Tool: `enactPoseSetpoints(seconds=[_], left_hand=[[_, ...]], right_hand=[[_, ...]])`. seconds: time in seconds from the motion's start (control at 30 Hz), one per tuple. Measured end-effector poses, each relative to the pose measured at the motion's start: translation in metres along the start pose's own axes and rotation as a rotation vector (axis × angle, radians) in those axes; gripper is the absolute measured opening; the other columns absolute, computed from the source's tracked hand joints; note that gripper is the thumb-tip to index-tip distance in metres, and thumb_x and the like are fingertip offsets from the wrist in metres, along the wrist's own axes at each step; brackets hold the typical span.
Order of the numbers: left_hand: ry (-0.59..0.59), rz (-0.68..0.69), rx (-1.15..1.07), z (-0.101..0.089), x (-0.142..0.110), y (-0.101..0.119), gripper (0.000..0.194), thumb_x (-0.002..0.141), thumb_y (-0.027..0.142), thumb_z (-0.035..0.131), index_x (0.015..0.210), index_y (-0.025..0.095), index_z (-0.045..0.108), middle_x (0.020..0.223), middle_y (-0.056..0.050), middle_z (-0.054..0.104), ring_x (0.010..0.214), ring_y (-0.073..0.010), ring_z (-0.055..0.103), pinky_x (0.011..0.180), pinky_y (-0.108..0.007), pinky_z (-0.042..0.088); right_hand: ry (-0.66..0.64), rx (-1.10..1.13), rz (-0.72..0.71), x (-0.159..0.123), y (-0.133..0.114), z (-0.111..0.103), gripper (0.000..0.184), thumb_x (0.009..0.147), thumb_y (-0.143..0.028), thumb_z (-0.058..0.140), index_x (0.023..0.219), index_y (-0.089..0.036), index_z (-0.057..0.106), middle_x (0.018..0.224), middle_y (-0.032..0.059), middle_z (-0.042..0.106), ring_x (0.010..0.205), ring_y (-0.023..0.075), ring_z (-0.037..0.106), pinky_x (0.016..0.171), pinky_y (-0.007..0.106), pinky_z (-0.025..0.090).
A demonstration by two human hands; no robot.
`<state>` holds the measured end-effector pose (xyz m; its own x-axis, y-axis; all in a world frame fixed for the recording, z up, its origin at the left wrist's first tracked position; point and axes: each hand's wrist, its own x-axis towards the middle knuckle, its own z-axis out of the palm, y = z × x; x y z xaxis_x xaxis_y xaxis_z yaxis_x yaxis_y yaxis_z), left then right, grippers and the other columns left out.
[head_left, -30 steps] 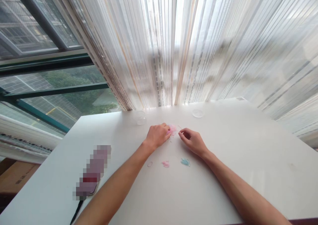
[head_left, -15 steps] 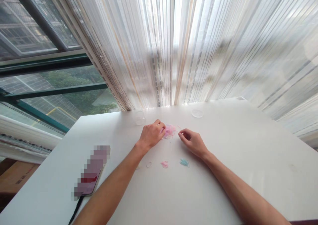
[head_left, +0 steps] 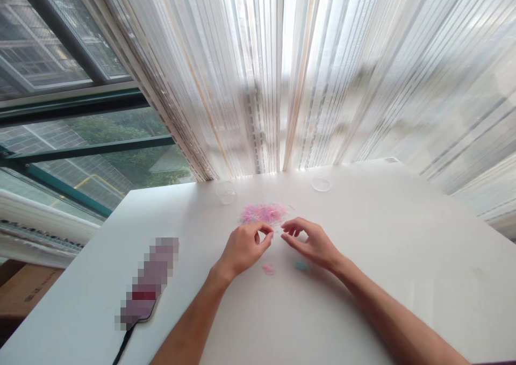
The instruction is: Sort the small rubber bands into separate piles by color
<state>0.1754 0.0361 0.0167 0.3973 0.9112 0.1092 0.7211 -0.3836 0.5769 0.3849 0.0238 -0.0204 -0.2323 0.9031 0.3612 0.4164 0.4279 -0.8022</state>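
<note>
A loose pile of small, thin elastic bands [head_left: 264,212], mostly pink with some paler strands, lies on the white table. Just in front of it, my left hand [head_left: 246,247] has thumb and index finger pressed together in a pinch; whatever is between the tips is too small to make out. Facing it from the right, my right hand [head_left: 312,242] keeps its thumb and fingers slightly apart, fingertips close to the left ones. Nearer to me lie a little pink cluster of bands [head_left: 267,269] and a small teal cluster [head_left: 300,266], the latter just below my right hand.
Toward the back edge of the white table [head_left: 403,257] stand a clear plastic tub [head_left: 226,192] and a round clear lid [head_left: 321,185]. A phone [head_left: 147,287] with a black cable lies at left. Sheer striped curtains [head_left: 266,85] hang behind the table.
My left hand has drawn back from the pile toward me, uncovering it, and its fingertips now pinch. My right hand has shifted slightly left and closer, its fingers more spread.
</note>
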Motion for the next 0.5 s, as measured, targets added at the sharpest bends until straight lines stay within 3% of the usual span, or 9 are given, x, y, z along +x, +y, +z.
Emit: enactPoseSetpoints(seconds=[0.13, 0.37, 0.5], left_hand=[[-0.021, -0.001, -0.086, 0.0061, -0.0029, 0.0034, 0.016, 0.089, 0.031, 0.058, 0.093, 0.024, 0.072, 0.075, 0.003, 0.072, 0.057, -0.0119, 0.056, 0.062, -0.023, 0.045], [0.004, 0.004, -0.15, 0.0071, -0.0029, 0.0036, 0.016, 0.09, 0.031, 0.058, 0.089, 0.023, 0.072, 0.079, 0.002, 0.073, 0.056, -0.0109, 0.056, 0.059, -0.022, 0.044], [0.035, 0.004, -0.168, 0.0061, -0.0031, 0.0022, 0.016, 0.089, 0.031, 0.057, 0.089, 0.023, 0.071, 0.083, 0.002, 0.074, 0.058, -0.0107, 0.056, 0.061, -0.022, 0.045]], right_hand=[[-0.051, 0.047, -0.016, -0.0039, -0.0071, 0.0037, 0.014, 0.089, -0.032, 0.063, 0.097, -0.021, 0.068, 0.087, 0.0036, 0.072, 0.076, 0.0159, 0.065, 0.072, 0.029, 0.055], [-0.035, 0.055, 0.056, -0.0048, -0.0114, 0.0066, 0.013, 0.091, -0.028, 0.059, 0.09, -0.02, 0.069, 0.077, 0.0015, 0.071, 0.068, 0.0137, 0.064, 0.058, 0.023, 0.051], [-0.025, 0.039, 0.073, -0.0043, -0.0104, 0.0055, 0.013, 0.09, -0.029, 0.059, 0.088, -0.02, 0.069, 0.075, 0.0012, 0.071, 0.068, 0.0136, 0.064, 0.059, 0.023, 0.051]])
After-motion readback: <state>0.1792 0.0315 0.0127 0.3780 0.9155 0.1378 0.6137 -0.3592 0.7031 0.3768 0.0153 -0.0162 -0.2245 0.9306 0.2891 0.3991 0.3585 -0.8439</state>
